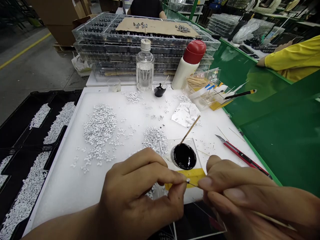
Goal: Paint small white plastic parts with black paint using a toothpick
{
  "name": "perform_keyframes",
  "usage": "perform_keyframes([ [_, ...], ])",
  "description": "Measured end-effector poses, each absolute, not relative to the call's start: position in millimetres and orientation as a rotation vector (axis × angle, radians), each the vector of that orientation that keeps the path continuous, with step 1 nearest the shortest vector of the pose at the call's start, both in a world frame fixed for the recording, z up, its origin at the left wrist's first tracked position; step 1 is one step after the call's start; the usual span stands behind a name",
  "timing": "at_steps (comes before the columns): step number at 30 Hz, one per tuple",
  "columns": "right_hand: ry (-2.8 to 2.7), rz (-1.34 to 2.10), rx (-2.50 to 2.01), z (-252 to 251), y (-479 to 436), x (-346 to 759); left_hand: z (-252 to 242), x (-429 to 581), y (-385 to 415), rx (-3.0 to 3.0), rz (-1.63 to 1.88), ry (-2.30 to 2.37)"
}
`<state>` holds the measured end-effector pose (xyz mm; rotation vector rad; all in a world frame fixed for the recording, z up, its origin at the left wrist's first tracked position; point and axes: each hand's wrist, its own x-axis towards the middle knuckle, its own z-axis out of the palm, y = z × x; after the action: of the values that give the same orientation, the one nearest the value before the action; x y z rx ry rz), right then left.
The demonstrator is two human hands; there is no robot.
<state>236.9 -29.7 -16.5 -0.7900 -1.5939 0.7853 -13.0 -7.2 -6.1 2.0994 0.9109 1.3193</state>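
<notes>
My left hand (142, 193) is closed in a pinch on a tiny white part (187, 180), held low over the white board (75, 180). My right hand (240, 196) grips a thin wooden stick (272, 220) whose fine tip touches that part. Just behind my fingers stands a clear square dish with a pool of black paint (183, 156) and a second stick (190, 129) resting in it. Piles of small white parts (100, 126) lie scattered over the board.
A clear bottle (145, 68), a white bottle with a red cap (188, 65), a small black paint cup (159, 90) and stacked clear trays (112, 43) stand behind. A red knife (240, 155) lies right. Black trays of white parts (27, 186) sit left. Another person's yellow sleeve (292, 58) is at right.
</notes>
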Motion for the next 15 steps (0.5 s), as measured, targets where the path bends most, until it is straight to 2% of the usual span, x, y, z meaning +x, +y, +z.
perform_keyframes([
  [15,-1.800,0.732,-0.644,-25,-25,249,-7,-15,-7,2.121,1.290,0.921],
])
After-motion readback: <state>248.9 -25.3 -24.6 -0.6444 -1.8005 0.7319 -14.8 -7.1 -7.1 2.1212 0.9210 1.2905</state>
